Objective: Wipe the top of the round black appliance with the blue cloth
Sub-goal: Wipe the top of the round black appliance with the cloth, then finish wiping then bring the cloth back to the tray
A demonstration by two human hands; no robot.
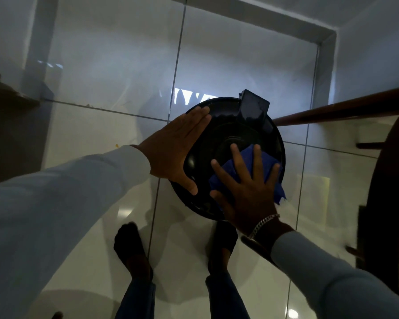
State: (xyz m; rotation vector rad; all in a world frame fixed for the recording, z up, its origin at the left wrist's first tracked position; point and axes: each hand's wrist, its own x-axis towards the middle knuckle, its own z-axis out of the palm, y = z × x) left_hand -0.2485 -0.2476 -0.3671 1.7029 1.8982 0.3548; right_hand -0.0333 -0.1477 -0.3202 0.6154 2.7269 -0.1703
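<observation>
Black and round, the appliance [230, 143] stands on the tiled floor [101, 203], seen from straight above, with a boxy part [253, 109] at its 1 o'clock edge. The right hand [247, 187], fingers spread flat (not curled), presses the blue cloth [247, 164] onto the top at about 5 o'clock. The left hand [173, 148] lies open-palmed against the rim at 9 o'clock, gripping nothing.

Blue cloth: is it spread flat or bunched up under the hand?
Bunched. The blue cloth shows folds and uneven corners poking out beneath the right hand, pressed onto the black appliance.
</observation>
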